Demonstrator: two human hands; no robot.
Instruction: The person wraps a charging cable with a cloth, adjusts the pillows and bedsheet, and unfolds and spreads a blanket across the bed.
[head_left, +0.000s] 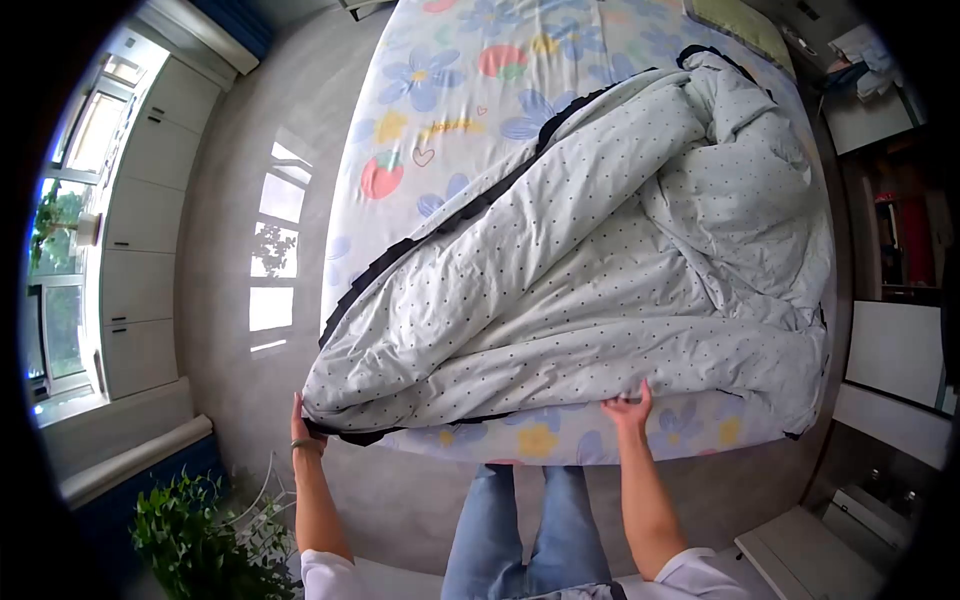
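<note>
Across the bed's foot: polka-dot duvet partly laid out

The polka-dot duvet point(560, 280) lies slantwise on the floral sheet point(410, 110), one corner at the bed's left foot corner. That much is done; the upper left of the sheet is uncovered, the right side of the duvet is bunched, and its black ruffled trim point(430, 235) runs diagonally, so straightening and smoothing remain. The left hand point(306, 432) is at that corner, one digit upright, the others hidden. The right hand point(628, 410) meets the near edge, digits parted; whether either pinches fabric, I can't quite tell.
</note>
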